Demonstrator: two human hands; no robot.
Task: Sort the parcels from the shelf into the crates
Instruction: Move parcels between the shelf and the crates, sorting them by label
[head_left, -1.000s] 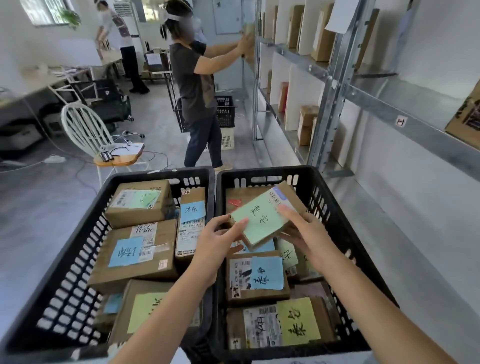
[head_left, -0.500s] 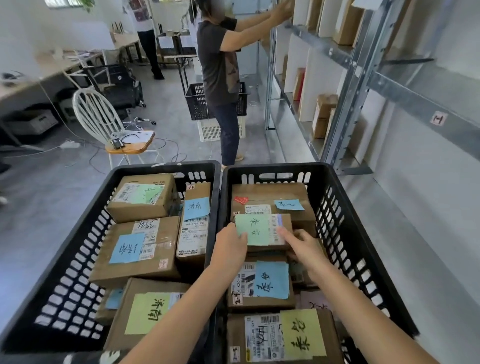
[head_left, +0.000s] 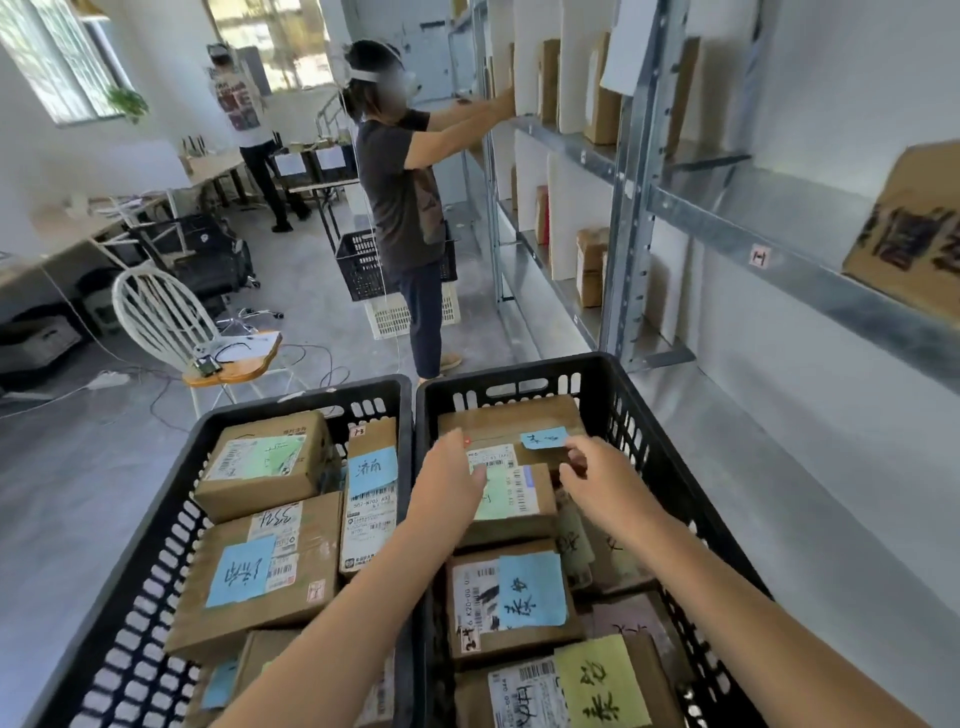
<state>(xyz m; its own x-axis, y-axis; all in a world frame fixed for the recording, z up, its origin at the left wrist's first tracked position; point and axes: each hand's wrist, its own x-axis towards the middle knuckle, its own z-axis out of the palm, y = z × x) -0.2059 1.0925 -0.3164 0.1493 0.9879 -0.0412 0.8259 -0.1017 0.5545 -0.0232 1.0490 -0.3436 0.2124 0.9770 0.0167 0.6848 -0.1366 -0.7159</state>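
Green-note parcel (head_left: 511, 506) now down in right crate (head_left: 519, 370), left-crate blue note (head_left: 372, 471) reads 济南

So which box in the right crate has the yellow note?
The parcel at the near end of the right crate, closest to the camera. Its note is yellow; the other notes showing there are blue or green.

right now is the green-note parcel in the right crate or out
In: the green-note parcel lies flat atop other boxes inside the right crate, left hand on it.
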